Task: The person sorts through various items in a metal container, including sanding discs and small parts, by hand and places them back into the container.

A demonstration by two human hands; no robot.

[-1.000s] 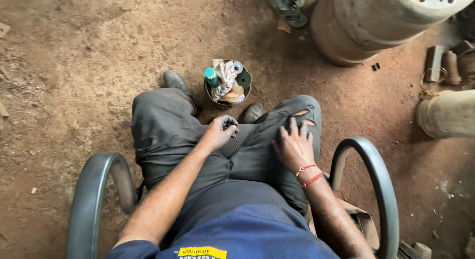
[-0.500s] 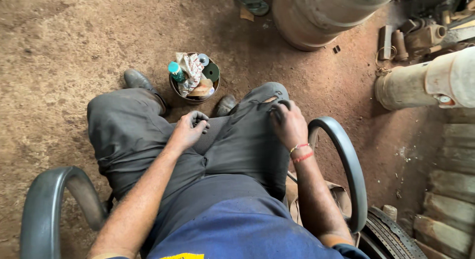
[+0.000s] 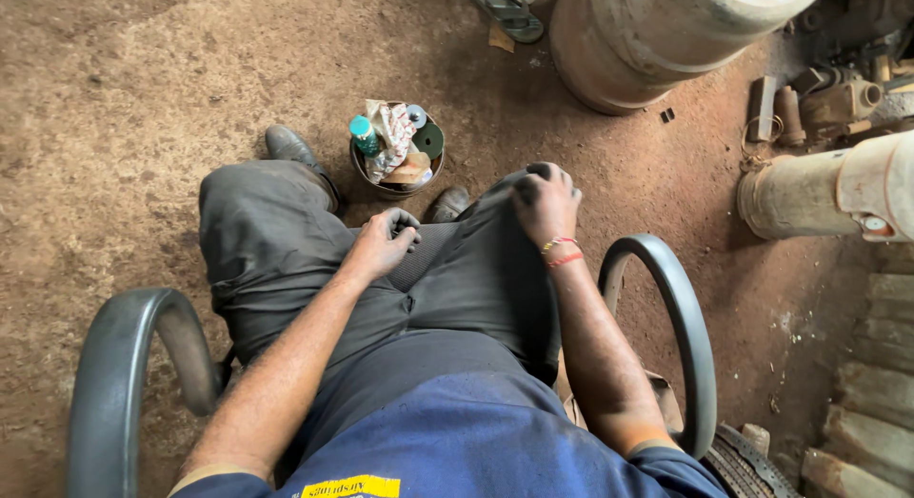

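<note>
On the chair I sit with both legs apart, and both hands rest on my grey trousers (image 3: pixel 286 241). My left hand (image 3: pixel 383 243) lies at the inner side of the left thigh, just at the edge of the seat (image 3: pixel 426 250) that shows between the legs; its fingers (image 3: pixel 404 228) are curled closed, but if they pinch something I cannot tell. My right hand (image 3: pixel 545 201) lies on top of the right knee, with the fingers bent down over the cloth and pressing on it, holding no separate thing. On this wrist I wear red threads (image 3: pixel 560 252).

Between my two shoes, on the dirt floor (image 3: pixel 124 98), stands a small round tin (image 3: pixel 392 184) full of little things: a bottle (image 3: pixel 363 134) with a green cap, crumpled paper and a dark disc. It is near my hands but not touching them. Grey armrests (image 3: pixel 666 308) curve at both sides of me. Beyond my right knee stands a big rusty drum (image 3: pixel 657 41), and metal parts lie further right.
</note>
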